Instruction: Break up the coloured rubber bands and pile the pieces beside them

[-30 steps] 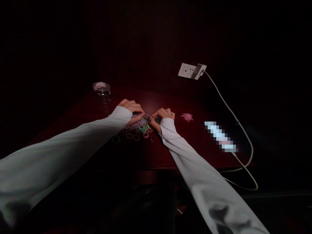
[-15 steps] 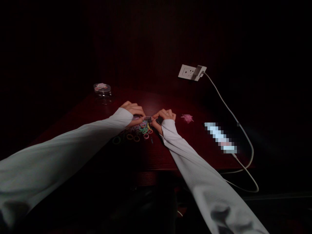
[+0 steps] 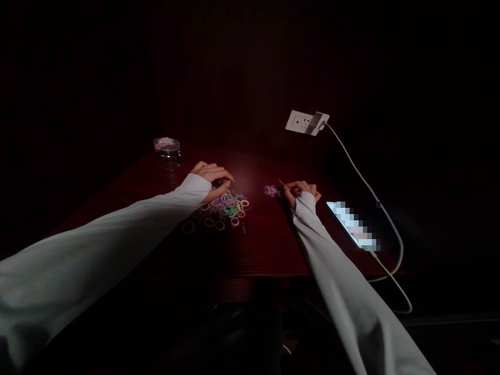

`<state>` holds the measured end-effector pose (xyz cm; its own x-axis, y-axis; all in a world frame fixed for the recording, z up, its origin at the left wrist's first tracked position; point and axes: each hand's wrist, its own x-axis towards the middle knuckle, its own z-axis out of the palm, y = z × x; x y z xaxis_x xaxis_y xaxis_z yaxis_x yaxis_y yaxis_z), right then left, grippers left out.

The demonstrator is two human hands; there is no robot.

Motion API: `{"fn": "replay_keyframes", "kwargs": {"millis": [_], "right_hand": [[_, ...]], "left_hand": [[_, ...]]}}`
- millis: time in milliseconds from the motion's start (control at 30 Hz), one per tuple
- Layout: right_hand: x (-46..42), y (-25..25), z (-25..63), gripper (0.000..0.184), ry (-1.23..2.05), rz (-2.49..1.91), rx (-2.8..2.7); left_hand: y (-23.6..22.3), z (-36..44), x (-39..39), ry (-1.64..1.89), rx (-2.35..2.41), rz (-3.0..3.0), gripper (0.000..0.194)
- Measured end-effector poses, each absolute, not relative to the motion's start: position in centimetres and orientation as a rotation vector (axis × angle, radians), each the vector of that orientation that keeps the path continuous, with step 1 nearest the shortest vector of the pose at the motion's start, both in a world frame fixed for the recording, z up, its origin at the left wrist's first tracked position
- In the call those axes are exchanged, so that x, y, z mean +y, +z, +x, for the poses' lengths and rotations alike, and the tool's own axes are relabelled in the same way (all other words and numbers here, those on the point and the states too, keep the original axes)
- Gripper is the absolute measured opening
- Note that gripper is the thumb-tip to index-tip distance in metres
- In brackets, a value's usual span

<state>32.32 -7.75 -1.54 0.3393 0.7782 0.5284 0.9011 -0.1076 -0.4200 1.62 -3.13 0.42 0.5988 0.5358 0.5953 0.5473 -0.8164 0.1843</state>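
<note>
Held a thin pink stick (image 3: 282, 183) in a narrow pinch of the right hand (image 3: 301, 190), thumb and fingertips close together, with the tip pointing up and away, just beside a small lilac tuft (image 3: 271, 191) on the dark red wooden table (image 3: 253, 245). Had the left hand (image 3: 211, 176) curled loosely at the far edge of a heap of small coloured rubber bands (image 3: 226, 208), its fingers (image 3: 222, 174) bent over and almost touching the heap. Could not tell whether those fingers held anything, since dim light and shadow hid the inside of the curl. Had the two hands well apart, with the heap nearer the left and the tuft nearer the right. Seemed best, for a stick so thin, to keep the pinch light and near the tip, with the wrist low and steady, so that the tip would not wander or catch the tuft. Seemed wise, too, to keep the white sleeve (image 3: 97, 245) of the left arm clear of the loose bands. Noted a clear round jar (image 3: 166, 147) with something pink inside at the far left, and a white wall socket (image 3: 297, 122) with a plug in it. Followed a white cable (image 3: 363, 174) from there down to a blurred, brightly lit phone (image 3: 353, 225) on the right.
</note>
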Motion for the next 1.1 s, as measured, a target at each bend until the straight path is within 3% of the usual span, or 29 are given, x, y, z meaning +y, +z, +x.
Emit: {"fn": "replay_keyframes", "kwargs": {"millis": [333, 600, 833, 1100], "right_hand": [[-7.9, -2.1, 33.1, 0.023, -0.232, -1.903, -1.67], [-7.7, -1.8, 32.8, 0.037, -0.215, -1.858, -1.396], [-8.2, -1.7, 30.3, 0.028, -0.302, -1.755, -1.603], [-8.8, -2.0, 26.0, 0.025, -0.236, -1.671, -2.006]], "left_hand": [[-0.2, 1.5, -2.4, -1.036, -0.901, -2.81, 0.03], [0.1, 1.6, -2.5, -1.064, -1.105, -2.788, 0.022], [-0.2, 1.5, -1.8, -1.069, -1.241, -2.746, 0.02], [-0.9, 1.7, -1.4, -0.813, -1.167, -2.865, 0.03]]}}
